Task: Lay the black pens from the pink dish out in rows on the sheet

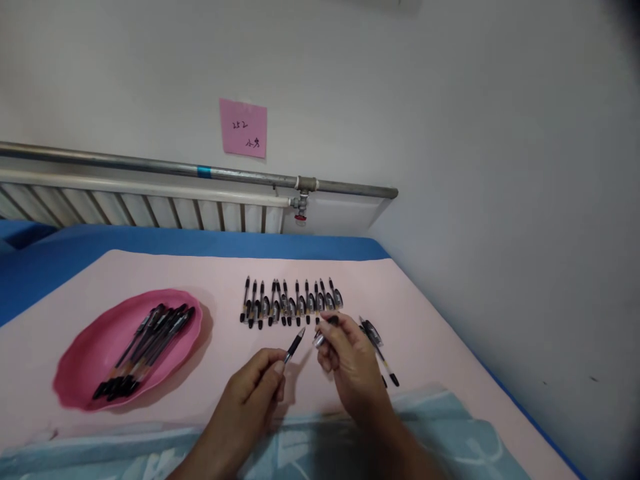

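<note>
My left hand [257,387] is closed round an uncapped pen [295,345] with a black grip, its tip pointing up and to the right. Between the fingertips of my right hand [353,357] is a pen cap [324,333], black and clear. Cap and pen tip are a short gap apart. Behind both hands, a row of uncapped pens [285,307] lies on the pink surface, with loose caps among them. Beside my right hand lie another uncapped pen [385,360] and a loose cap [371,332], partly hidden by the hand.
A pink oval dish [80,363] on the left holds several capped pens [150,347]. Light blue patterned cloth [450,427] lies along the near edge. At the back are a radiator [190,212], a metal pipe [250,176] with a valve, and a wall with a pink note [243,128].
</note>
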Demonstrator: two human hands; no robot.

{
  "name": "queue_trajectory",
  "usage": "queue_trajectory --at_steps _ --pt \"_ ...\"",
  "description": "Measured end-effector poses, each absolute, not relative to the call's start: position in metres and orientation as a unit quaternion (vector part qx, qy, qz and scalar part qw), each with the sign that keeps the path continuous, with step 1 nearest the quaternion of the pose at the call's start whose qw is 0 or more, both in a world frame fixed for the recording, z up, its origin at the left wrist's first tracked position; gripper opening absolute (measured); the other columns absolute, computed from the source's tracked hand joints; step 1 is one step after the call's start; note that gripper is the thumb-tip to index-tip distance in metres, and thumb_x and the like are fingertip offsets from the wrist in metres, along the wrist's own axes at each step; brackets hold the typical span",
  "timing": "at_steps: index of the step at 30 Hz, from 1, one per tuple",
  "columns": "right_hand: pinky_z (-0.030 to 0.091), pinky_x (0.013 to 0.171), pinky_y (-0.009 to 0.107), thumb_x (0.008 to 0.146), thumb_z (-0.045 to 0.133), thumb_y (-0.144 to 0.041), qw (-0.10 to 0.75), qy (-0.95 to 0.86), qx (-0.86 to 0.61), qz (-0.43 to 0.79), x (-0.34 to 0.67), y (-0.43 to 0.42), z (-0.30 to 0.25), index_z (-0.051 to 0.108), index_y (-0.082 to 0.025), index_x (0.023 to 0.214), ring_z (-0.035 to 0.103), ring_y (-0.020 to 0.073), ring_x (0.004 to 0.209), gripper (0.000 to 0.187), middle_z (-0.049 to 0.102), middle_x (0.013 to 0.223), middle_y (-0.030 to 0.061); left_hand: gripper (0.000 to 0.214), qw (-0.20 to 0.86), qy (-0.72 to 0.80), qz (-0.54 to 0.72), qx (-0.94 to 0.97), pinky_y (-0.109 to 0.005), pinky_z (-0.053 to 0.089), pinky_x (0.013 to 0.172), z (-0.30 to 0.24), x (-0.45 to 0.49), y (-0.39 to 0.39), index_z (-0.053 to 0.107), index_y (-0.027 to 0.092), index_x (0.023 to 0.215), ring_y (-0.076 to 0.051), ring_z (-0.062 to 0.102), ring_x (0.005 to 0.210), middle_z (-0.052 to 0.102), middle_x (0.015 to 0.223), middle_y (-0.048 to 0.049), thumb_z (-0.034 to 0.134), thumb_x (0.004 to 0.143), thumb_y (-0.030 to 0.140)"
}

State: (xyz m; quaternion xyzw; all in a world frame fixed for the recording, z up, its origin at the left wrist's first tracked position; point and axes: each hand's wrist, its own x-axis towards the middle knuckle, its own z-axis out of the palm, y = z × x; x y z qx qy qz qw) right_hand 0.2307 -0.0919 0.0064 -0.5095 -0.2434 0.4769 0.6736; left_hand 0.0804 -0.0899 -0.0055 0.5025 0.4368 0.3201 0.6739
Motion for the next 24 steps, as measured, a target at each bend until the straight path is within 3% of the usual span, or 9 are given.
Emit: queue_trajectory --at_steps 5,24 --pt "0.032 0.039 0.016 0.063 0.072 -0.026 0.732 -0.187 -0.464 0.462 0.237 -0.089 0.009 0.058 -0.019 0.082 0.045 0.0059 0.049 0.025 0.053 0.064 -0.0042 0.041 0.658 0.431 0.294 0.543 -0.019 0.023 0.043 -0.004 0.083 -0.094 0.060 0.018 0.089 -0.009 0.035 0.049 0.043 0.056 0.0056 0.052 0.075 0.056" --pt "0.033 0.035 0.016 0.069 0.067 -0.028 0.653 -0.263 -0.479 0.524 0.220 -0.093 -0.003 0.055 -0.018 0.085 0.044 0.0047 0.037 0.023 0.055 0.055 -0.0060 0.037 0.659 0.440 0.312 0.525 -0.019 0.020 0.043 -0.005 0.082 -0.093 0.057 0.019 0.089 -0.007 0.028 0.044 0.040 0.052 0.0076 0.053 0.075 0.054"
